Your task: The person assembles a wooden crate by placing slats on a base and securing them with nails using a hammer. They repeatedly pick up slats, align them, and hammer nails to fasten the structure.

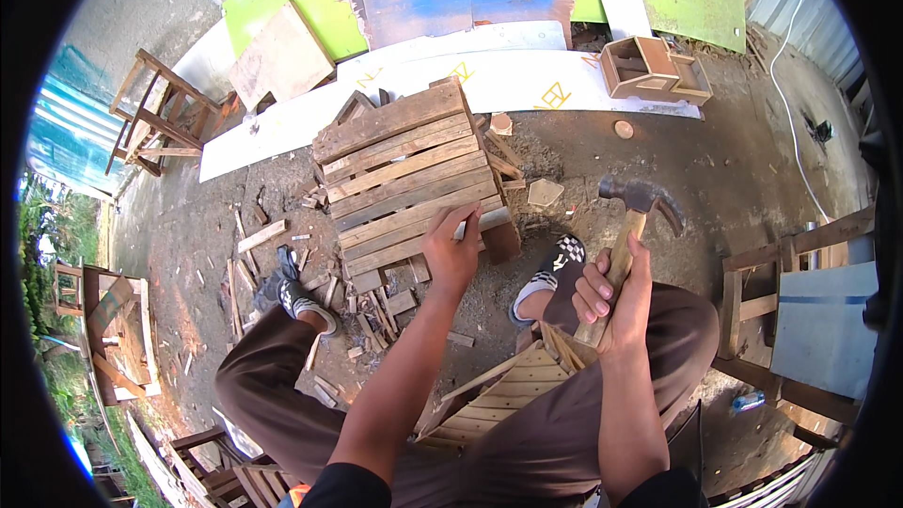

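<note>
My right hand is wrapped round the wooden handle of a claw hammer. The dark metal head is raised above the ground, right of a low slatted wooden stand. Over the near right part of that stand is my left hand, its fingers curled together as in a pinch. Whatever they hold, if anything, is too small or hidden to name. A pale slat end shows just beside those fingers. Between my legs stands another slatted wooden piece, partly covered by my thigh.
Wood offcuts litter the ground around my feet. Ahead lie a long white board and a small wooden box-like model. Wooden frames stand at the left and right. A white cable runs down the right side.
</note>
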Available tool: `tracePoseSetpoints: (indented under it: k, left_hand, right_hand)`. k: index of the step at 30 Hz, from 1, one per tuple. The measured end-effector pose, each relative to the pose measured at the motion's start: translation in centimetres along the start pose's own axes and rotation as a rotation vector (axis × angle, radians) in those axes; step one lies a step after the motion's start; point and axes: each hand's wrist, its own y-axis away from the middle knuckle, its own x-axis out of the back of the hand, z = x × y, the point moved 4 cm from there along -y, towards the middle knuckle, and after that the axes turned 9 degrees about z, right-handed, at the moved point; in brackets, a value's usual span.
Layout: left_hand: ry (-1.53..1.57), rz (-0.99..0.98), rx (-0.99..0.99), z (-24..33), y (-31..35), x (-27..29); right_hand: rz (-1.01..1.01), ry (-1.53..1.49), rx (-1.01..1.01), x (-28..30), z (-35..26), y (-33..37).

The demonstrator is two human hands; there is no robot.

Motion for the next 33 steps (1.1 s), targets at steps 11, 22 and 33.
tracePoseSetpoints:
  k: [11,22,33]
  left_hand:
    - [0.031,-0.260,-0.073,-2.4,0.7,-2.4]
    - [0.006,-0.257,-0.101,-2.2,0.8,-2.8]
    - [-0.030,-0.157,-0.103,-1.9,1.1,-2.9]
  right_hand:
    - [-0.068,-0.010,-0.028,0.2,-0.4,-0.1]
    - [-0.026,-0.054,-0.063,0.8,-0.4,-0.9]
    - [-0.024,-0.071,-0.090,1.0,-0.2,-0.9]
